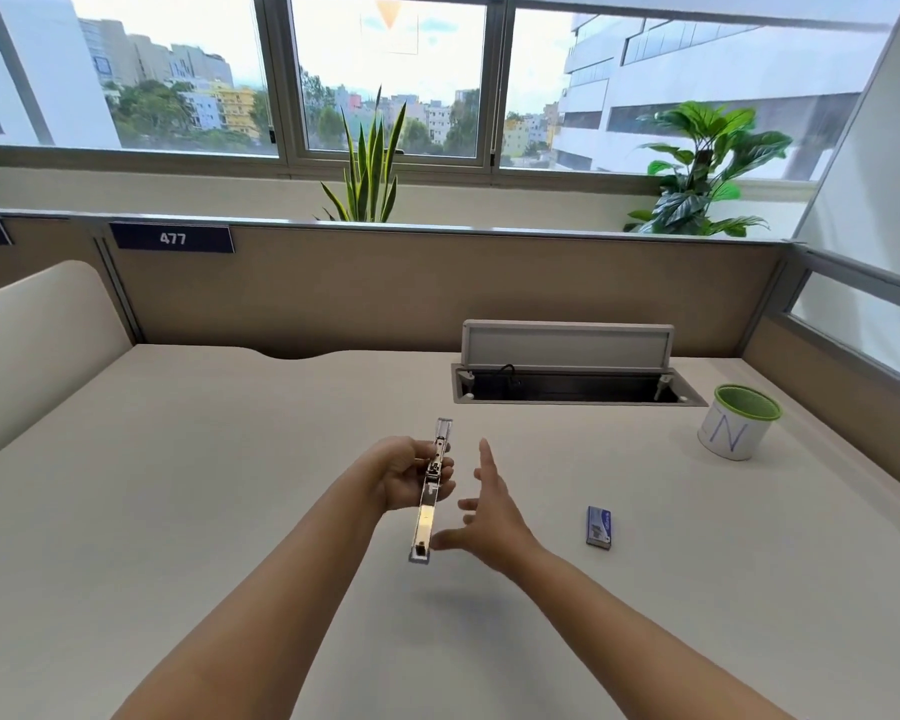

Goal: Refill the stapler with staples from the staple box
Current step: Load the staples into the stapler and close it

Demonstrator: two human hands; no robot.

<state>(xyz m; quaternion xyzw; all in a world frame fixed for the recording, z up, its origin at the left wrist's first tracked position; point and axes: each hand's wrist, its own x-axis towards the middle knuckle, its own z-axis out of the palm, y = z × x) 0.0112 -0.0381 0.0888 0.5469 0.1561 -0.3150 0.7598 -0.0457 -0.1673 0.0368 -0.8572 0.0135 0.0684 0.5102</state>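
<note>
Stapler [431,492] held up over the middle of the desk [230,511] by the left hand [404,475]; fingers curled shut around its hinge area, body swung fully open so it reads as one long strip; long axis runs near-to-far, roughly straight away from the person, near end hanging lower. Right hand [489,506] just beside the stapler on its right, fingers spread and loose, holding nothing; thumb tip close to the stapler's near end, touching or not can't be told. Staple box [599,527] lies flat on the desk, right of the right hand and toward the near right part of the desk, apart from both hands; its long axis also near-to-far; shut or open can't be told. Right hand is clearly the nearer one to the box; left is occupied. Judgement: stapler is opened, staples not yet fetched; next move likely a sideways reach to the right with the free hand. Green-rimmed cup [739,423] sits further off toward the far right edge, out of the way.
</note>
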